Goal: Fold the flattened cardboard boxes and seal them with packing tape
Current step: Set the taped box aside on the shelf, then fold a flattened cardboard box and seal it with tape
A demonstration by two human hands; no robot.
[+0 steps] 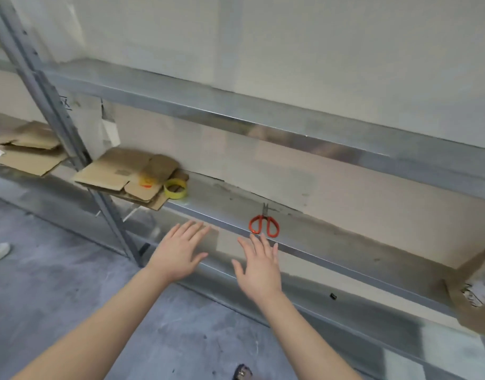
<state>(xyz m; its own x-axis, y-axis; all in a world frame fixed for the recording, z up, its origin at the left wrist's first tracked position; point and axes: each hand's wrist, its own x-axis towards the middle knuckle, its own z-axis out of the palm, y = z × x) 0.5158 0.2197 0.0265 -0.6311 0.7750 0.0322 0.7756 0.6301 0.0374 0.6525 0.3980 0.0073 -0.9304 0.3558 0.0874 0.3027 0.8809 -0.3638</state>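
- both hands out flat, palms down, fingers spread, holding nothing: left hand (179, 249) and right hand (259, 266) in front of the metal shelf (332, 242)
- flattened cardboard boxes (118, 174) stacked at the shelf's left end
- yellow tape roll (175, 188) touching that stack
- red scissors (264, 223) just beyond the right fingertips

We see the left forearm (93, 325) and right forearm (304, 333) bare right to the near frame edge; left hand (178, 252) and right hand (259, 266) bare too.
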